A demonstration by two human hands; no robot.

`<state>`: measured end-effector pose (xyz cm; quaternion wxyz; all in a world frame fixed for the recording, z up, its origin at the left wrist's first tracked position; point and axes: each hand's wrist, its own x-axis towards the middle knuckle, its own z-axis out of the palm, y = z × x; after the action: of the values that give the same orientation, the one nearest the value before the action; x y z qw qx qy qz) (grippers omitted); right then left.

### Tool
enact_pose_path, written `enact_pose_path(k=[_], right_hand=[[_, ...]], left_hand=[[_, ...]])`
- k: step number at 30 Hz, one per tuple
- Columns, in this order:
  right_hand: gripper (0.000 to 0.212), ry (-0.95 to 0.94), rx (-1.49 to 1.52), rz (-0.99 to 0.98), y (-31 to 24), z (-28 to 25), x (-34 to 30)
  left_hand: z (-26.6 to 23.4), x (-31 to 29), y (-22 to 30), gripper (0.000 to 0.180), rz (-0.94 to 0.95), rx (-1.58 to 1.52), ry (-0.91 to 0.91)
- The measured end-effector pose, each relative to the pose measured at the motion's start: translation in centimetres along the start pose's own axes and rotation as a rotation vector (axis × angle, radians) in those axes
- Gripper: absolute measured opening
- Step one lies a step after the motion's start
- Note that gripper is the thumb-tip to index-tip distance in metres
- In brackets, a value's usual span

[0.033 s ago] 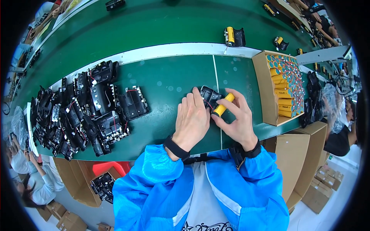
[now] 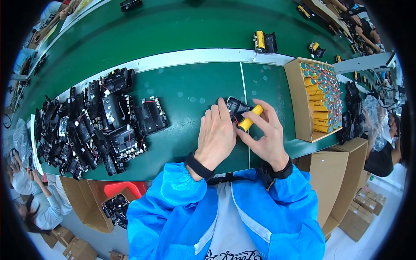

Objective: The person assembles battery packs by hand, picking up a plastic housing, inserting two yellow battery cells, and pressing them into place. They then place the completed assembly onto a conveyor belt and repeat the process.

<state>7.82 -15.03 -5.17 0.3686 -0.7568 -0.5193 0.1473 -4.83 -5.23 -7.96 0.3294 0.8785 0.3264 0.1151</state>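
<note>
In front of me, over the green table, my left hand (image 2: pixel 215 138) is closed on the left edge of a black plastic housing (image 2: pixel 236 106), with its palm turned down. A thin red wire shows at the housing's lower side. Between the thumb and fingers of my right hand (image 2: pixel 271 138) is a yellow cylindrical battery (image 2: pixel 251 118), tilted and close against the housing's right side. My fingertips partly cover both pieces, so I cannot tell whether the battery touches the housing's inside.
Many black housings with circuit boards (image 2: pixel 115 110) lie heaped at left. A cardboard box (image 2: pixel 299 104) of upright yellow batteries stands at right. Beyond a white rail (image 2: pixel 190 56), a housing with a battery (image 2: pixel 265 42) lies on the green surface. Open cartons (image 2: pixel 331 177) stand below right.
</note>
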Motion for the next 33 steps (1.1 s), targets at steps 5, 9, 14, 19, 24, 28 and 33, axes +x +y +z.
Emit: enact_pose_path(k=[5,9,14,19,24,28,33], right_hand=[[0.038,0.077,0.08,-0.143,0.3,2.3,-0.3],[0.036,0.032,-0.037,-0.107,-0.3,2.4,-0.4],[0.036,0.003,-0.197,-0.05,-1.9,2.5,-0.1],[0.037,0.018,-0.156,0.028,-2.4,2.8,0.3],[0.04,0.1,0.018,0.125,-3.1,3.2,0.5],[0.041,0.119,0.024,0.039,-1.6,3.8,0.2],[0.043,0.126,-0.113,-0.047,-1.5,3.7,0.0]], left_hand=[[-0.9,0.2,-0.3,0.069,0.001,0.035,-0.051],[-2.2,0.0,-1.4,0.065,0.07,-0.15,-0.08],[-3.8,-1.6,-2.1,0.061,0.127,-0.181,-0.09],[-3.1,-1.9,-2.9,0.048,0.239,-0.091,0.046],[-4.1,-1.7,-2.4,0.044,0.317,0.161,-0.022],[-5.0,-0.8,-2.5,0.046,0.346,0.215,-0.128],[-5.3,-0.2,-3.3,0.047,0.424,0.169,-0.136]])
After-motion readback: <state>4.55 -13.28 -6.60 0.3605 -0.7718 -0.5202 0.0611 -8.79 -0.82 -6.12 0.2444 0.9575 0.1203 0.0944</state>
